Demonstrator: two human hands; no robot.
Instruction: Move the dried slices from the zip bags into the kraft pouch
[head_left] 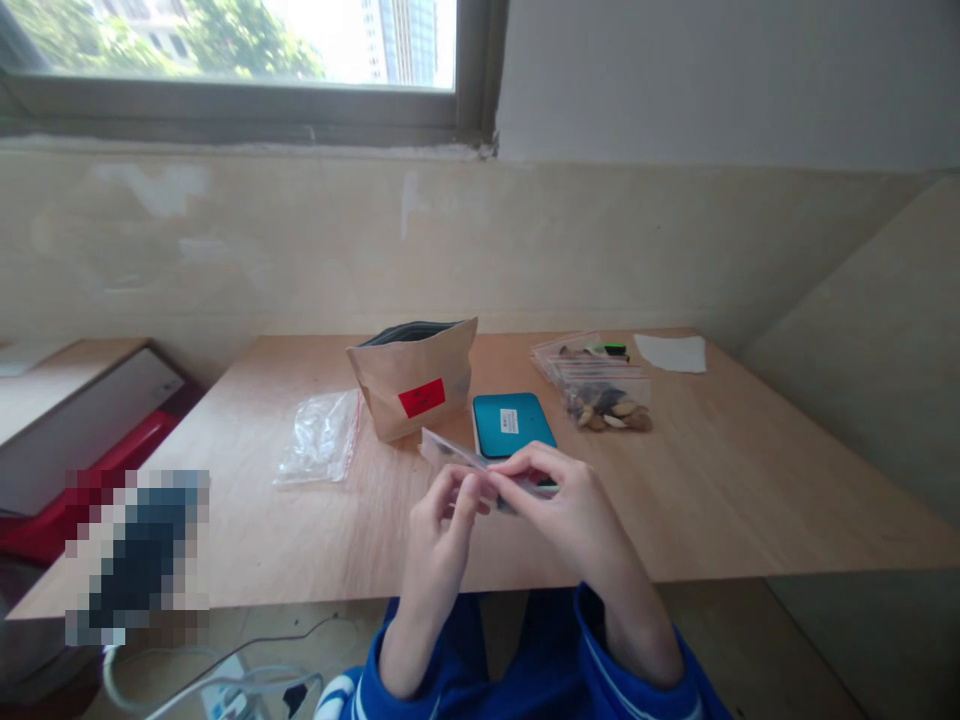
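Observation:
Both of my hands pinch the top edge of a small clear zip bag [454, 450] above the front middle of the table. My left hand [450, 510] has thumb and fingers closed at the bag's edge, and my right hand [555, 485] grips it a little to the right. Most of the bag and what it may hold are hidden by my fingers. Just beyond lies a teal digital scale [495, 425] with a white label. A brown kraft paper pouch [405, 375] with a red label stands upright, its top open.
Clear zip bags [319, 435] lie at the left. Filled zip bags [611, 400] with brown, dried-looking pieces are at the right, near a white paper [671, 353]. A pixelated dark object [142, 555] is at the table's left edge; cables [247, 680] run below.

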